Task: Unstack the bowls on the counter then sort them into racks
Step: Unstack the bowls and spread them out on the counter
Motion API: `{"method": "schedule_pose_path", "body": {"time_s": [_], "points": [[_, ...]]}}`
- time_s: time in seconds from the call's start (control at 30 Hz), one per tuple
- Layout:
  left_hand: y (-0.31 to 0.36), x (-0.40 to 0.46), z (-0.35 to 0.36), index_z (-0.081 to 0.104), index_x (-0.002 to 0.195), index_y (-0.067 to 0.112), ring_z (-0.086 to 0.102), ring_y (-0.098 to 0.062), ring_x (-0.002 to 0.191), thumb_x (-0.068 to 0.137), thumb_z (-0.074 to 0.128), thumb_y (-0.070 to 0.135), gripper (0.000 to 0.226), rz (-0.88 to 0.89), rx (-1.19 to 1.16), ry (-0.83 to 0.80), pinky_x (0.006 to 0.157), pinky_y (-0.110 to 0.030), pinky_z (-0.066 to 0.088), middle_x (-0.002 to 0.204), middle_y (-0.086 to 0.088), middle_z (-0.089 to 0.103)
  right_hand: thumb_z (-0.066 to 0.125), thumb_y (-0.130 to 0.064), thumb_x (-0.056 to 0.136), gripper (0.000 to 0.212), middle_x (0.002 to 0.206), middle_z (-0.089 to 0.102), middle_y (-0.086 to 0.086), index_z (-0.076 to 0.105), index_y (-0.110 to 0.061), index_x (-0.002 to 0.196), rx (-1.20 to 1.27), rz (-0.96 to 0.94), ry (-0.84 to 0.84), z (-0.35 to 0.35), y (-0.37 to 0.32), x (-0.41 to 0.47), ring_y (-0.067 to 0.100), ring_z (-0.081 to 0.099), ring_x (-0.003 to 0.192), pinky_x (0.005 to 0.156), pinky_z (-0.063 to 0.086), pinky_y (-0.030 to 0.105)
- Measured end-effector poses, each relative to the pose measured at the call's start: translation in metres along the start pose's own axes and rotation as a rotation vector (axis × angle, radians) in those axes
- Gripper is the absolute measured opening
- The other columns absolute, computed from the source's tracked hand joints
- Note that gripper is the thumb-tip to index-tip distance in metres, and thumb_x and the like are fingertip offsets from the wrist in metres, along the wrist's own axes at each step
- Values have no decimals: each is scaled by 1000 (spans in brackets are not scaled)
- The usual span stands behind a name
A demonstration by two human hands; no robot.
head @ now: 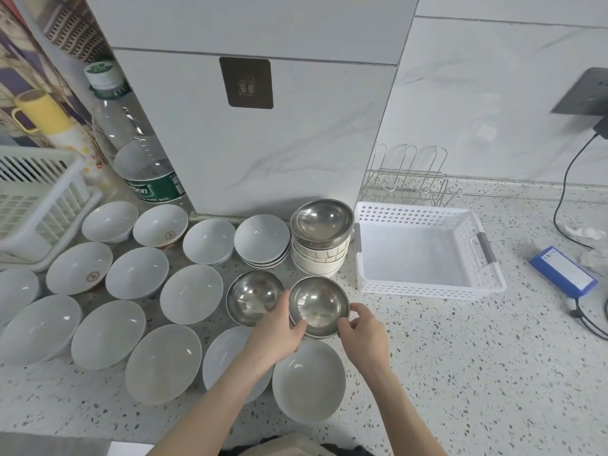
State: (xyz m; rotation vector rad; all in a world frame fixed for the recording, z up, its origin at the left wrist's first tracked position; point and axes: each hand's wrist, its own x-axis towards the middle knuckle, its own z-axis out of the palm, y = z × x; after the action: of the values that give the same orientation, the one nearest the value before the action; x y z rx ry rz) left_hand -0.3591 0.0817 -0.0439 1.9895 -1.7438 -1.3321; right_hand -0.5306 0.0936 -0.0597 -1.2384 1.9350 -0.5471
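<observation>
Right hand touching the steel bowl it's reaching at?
Touching. Head view: right hand fingertips pinch the steel bowl rim on its right side; left hand grips the opposite rim.

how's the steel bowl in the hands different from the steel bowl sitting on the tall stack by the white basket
The held steel bowl is gripped at its near rim by the left hand and right hand; the stacked steel bowl is untouched. The held one sits low, the stacked one caps several white bowls. Both are shiny, upright and empty.

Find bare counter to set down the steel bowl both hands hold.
Free: counter right of the right hand, in front of the white basket; also the near edge. Crowded: everything left of the steel bowl, where white bowls sit nearly rim to rim.
</observation>
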Motion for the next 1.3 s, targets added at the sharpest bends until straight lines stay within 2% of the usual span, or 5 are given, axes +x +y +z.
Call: {"method": "schedule_pose_path", "body": {"time_s": [0.23, 0.5, 0.8, 1.07, 1.3], "points": [[-2, 1, 2, 2, 158, 20, 70, -18, 77, 97, 52, 36, 81, -3, 119, 26, 77, -36, 56, 78, -1, 70, 48, -26, 92, 38, 65, 58, -9, 50, -23, 130, -81, 20, -17, 4, 1, -3, 12, 57, 64, 52, 38, 26], [-13, -4, 2, 23, 153, 28, 68, -23, 89, 93, 58, 34, 70, 31, 90, 56, 83, -37, 55, 85, 1, 64, 45, -26, 95, 40, 67, 57, -7, 47, -23, 135, -117, 13, -43, 3, 0, -4, 16, 57, 67, 57, 43, 29], [-19, -12, -13, 21, 154, 23, 69, -19, 90, 94, 56, 37, 71, -46, 12, 140, 92, -38, 51, 104, -10, 73, 39, -43, 99, 48, 110, 66, -8, 35, -29, 145, -88, 11, -87, 2, 7, -16, 16, 62, 98, 83, 50, 35], [-34, -35, -17, 60, 110, 31, 61, -5, 72, 93, 56, 39, 19, -75, 62, 172, 58, -22, 38, 76, 10, 67, 47, -45, 90, 27, 63, 70, -5, 61, -35, 111, -58, 57, -162, -6, 34, -46, 11, 67, 65, 55, 50, 26], [-45, -59, -7, 61, 84, 27, 51, -5, 57, 91, 57, 41, 16, -46, 346, 78, 49, -22, 33, 64, 8, 60, 52, -23, 85, 19, 54, 68, -5, 68, -30, 94, 44, 9, -284, -1, 47, -65, -1, 49, 37, 41, 33, 15]]}}
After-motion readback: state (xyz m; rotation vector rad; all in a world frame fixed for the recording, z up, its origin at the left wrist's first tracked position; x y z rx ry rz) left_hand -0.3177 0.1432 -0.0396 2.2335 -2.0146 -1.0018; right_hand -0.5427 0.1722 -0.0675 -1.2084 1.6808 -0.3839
